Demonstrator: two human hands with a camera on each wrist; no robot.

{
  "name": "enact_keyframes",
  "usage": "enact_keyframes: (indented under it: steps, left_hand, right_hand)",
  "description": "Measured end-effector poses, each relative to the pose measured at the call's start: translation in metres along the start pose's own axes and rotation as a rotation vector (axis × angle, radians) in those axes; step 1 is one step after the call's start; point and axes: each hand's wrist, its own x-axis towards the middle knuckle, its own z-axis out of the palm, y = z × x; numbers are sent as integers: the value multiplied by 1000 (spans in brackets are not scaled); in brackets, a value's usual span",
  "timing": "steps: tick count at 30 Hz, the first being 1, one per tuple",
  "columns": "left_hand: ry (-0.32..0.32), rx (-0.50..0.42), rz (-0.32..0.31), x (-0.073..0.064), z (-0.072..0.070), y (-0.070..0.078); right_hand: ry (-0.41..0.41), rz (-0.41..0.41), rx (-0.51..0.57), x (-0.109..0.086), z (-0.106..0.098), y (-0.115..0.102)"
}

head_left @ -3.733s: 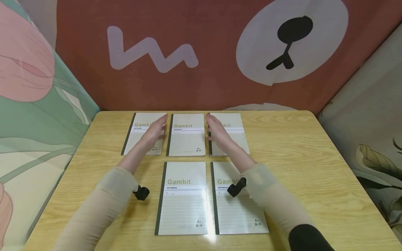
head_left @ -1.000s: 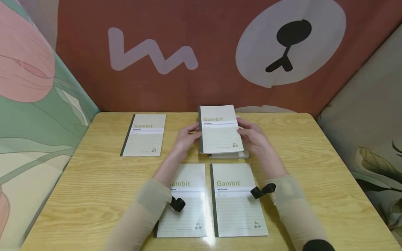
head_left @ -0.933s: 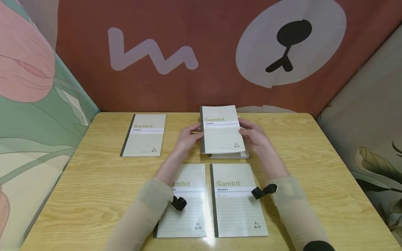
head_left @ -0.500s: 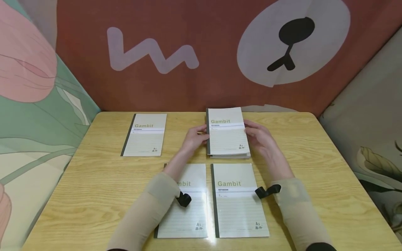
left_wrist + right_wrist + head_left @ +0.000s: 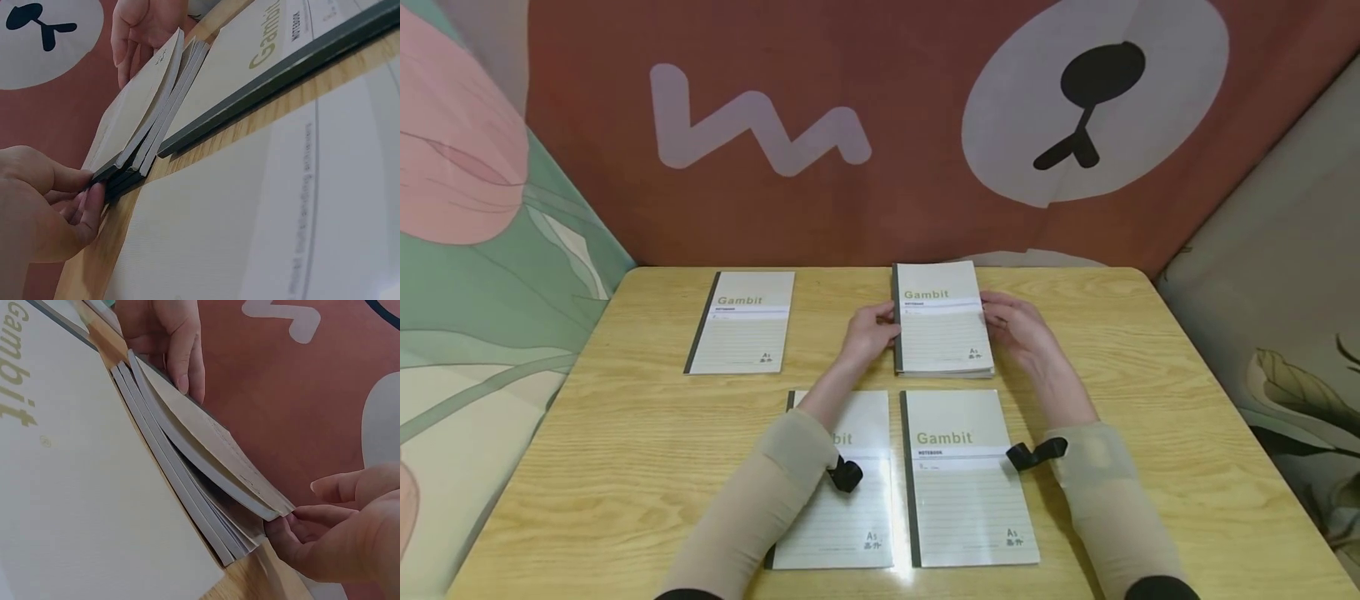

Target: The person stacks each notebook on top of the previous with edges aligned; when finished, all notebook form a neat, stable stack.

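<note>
A notebook [image 5: 942, 329] with a white "Gambit" cover and dark spine lies on top of a stack at the back middle of the table. My left hand [image 5: 867, 335] pinches its spine side, thumb and fingers on the edge in the left wrist view. On the opposite side my right hand [image 5: 1028, 335] holds the notebook's edge near a corner, fingers bent around it. In the right wrist view the top notebook [image 5: 212, 447] is slightly raised, a narrow gap separating it from the notebooks [image 5: 169, 465] below.
A matching notebook [image 5: 741, 325] lies alone at the back left. Two more, a front left notebook [image 5: 850, 517] partly under my left forearm and a front right notebook [image 5: 970, 500], lie side by side. A brown patterned cloth [image 5: 820, 217] rises behind the wooden table [image 5: 1112, 358].
The middle back notebook was picked up by both hands and carried right over the other one. During the last second it has come down and lined up with the stack.
</note>
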Motion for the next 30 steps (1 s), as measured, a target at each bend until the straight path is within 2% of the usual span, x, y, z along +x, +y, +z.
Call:
enact_keyframes:
  steps: [6, 9, 16, 23, 25, 30]
  left_hand:
    - [2, 81, 27, -1, 2, 3]
    - [4, 137, 50, 0, 2, 3]
    - [11, 240, 95, -1, 1, 1]
    - [60, 362, 180, -2, 4, -1]
    - [77, 380, 192, -3, 4, 0]
    - [104, 366, 178, -7, 5, 3]
  right_hand:
    - [42, 16, -121, 2, -1, 0]
    - [53, 15, -144, 3, 0, 1]
    - [60, 14, -142, 2, 1, 2]
    - [48, 5, -135, -1, -1, 0]
    - [49, 3, -143, -2, -2, -1]
    - [58, 8, -161, -2, -2, -2]
